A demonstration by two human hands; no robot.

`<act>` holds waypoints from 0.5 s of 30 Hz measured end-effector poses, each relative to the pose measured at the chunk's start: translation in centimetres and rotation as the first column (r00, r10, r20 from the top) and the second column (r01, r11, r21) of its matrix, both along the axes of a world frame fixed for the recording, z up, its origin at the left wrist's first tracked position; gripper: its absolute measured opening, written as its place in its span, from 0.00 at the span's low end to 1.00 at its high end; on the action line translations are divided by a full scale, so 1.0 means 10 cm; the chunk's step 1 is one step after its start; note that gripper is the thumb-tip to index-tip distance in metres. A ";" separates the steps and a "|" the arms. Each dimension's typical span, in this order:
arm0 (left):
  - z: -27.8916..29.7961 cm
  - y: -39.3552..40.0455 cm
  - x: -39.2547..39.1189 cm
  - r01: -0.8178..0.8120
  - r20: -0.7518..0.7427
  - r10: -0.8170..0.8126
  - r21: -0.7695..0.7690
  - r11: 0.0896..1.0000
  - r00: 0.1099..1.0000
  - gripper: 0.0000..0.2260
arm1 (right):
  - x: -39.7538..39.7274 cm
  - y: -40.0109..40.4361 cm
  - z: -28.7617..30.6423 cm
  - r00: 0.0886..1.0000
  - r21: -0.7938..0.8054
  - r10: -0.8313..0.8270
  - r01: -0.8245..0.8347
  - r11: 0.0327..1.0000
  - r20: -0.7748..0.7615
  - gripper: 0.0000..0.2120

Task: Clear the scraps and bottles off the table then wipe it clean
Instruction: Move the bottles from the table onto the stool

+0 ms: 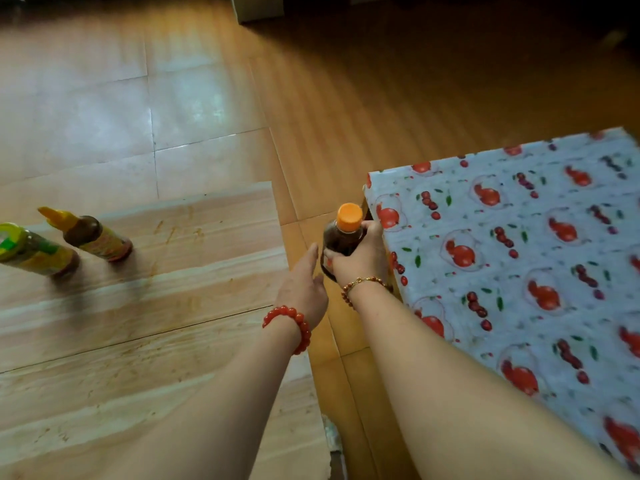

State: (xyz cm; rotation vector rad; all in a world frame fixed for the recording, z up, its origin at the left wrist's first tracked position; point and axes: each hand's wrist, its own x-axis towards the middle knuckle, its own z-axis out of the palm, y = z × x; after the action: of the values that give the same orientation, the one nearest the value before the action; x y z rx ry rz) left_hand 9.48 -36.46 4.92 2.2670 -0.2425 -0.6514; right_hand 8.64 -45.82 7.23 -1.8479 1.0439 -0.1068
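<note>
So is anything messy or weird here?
Yes. The pale wooden table has orange-brown smears and specks, thickest near beside the two standing bottles. Its near edge looks ragged and chipped. The right hand grips an orange-capped bottle in the gap between tables; nothing looks spilled from it.

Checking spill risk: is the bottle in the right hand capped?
Capped: an orange cap sits on the dark bottle that the right hand grips.
</note>
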 end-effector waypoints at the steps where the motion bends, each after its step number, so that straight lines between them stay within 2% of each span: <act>1: -0.03 -0.10 -0.08 0.029 -0.009 -0.029 0.013 0.999 1.000 0.26 | -0.12 -0.11 -0.02 0.999 -0.003 -0.037 0.037 0.999 -0.012 0.26; 11: -0.35 -0.83 -0.78 0.304 -0.088 -0.300 0.043 0.952 0.950 0.25 | -1.18 -1.01 -0.52 0.918 -0.077 -0.388 0.383 0.921 -0.078 0.23; 15: -0.51 -1.05 -1.03 0.395 -0.116 -0.390 0.020 0.919 0.913 0.24 | -1.59 -1.32 -0.78 0.829 -0.133 -0.551 0.538 0.832 -0.092 0.23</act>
State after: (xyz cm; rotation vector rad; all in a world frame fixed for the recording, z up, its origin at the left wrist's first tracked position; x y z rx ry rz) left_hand -0.81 -47.00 -0.19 2.2307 -0.6478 -0.9945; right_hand -7.23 -59.02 -0.62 -1.6050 1.6671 -0.3931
